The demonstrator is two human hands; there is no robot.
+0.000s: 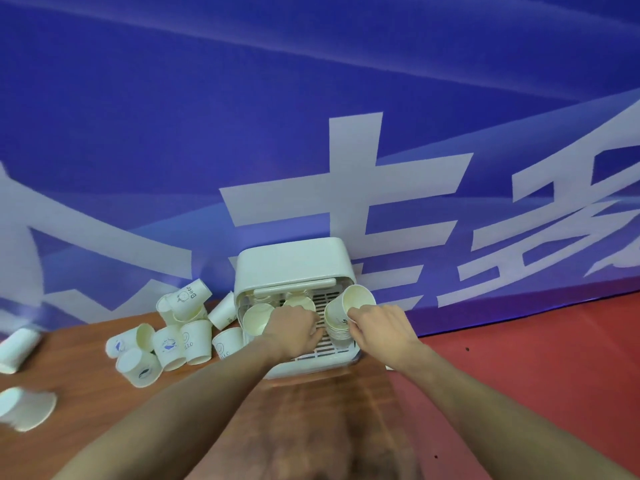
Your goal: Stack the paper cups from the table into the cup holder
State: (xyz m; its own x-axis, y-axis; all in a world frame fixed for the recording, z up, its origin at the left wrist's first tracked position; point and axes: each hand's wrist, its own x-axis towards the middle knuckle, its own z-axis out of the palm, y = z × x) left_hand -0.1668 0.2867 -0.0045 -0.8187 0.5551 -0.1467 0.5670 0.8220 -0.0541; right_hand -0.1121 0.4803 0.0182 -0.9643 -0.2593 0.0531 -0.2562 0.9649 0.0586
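A blue banner (207, 116) with large pale characters hangs smooth behind everything; below it a brown wood-grain table (86, 393) meets a red floor (536, 358); at the table's far edge sits the cup holder (294, 263), a rounded white plastic box with a slatted tray; about ten loose paper cups (194, 341), matte white cones with small printed logos, lie tumbled left of it; the right hand (384, 325) pinches a tilted stack of cups (341, 315) on the tray's right side; the left hand (294, 329) rests curled over the tray, its grip hidden.
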